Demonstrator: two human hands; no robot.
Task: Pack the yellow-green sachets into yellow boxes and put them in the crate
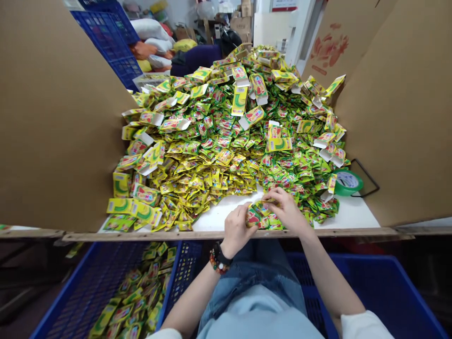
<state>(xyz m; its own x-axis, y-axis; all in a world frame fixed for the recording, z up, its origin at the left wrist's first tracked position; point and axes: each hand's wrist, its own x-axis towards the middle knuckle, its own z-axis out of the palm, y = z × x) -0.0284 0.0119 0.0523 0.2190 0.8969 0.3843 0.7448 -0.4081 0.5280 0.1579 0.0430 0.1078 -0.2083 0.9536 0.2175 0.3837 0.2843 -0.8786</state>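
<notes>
- Two bare hands meet at the lower centre of the frame, above the near edge of the white tabletop (226, 209).
- The left hand (236, 230) is partly closed, thumb below and fingers above, grasping a small printed box (253, 215) by its left side.
- The right hand (287, 212) is bent inward, its thumb and fingertips pinched together at the upper right edge of that box; the exact grip is too small to tell.
- Yellow sachets (190, 183) lie heaped left of the hands, green sachets (289, 174) to their right.
- Many printed cartons (239, 100) are scattered over the heap, at the centre and along both sides.
- One roll of green tape (348, 182) lies at the right of the frame, beside a cardboard panel (399, 117).
- At lower left, a blue crate (81, 292) holds filled-looking cartons (136, 301); another blue crate (388, 292) stands at lower right.
</notes>
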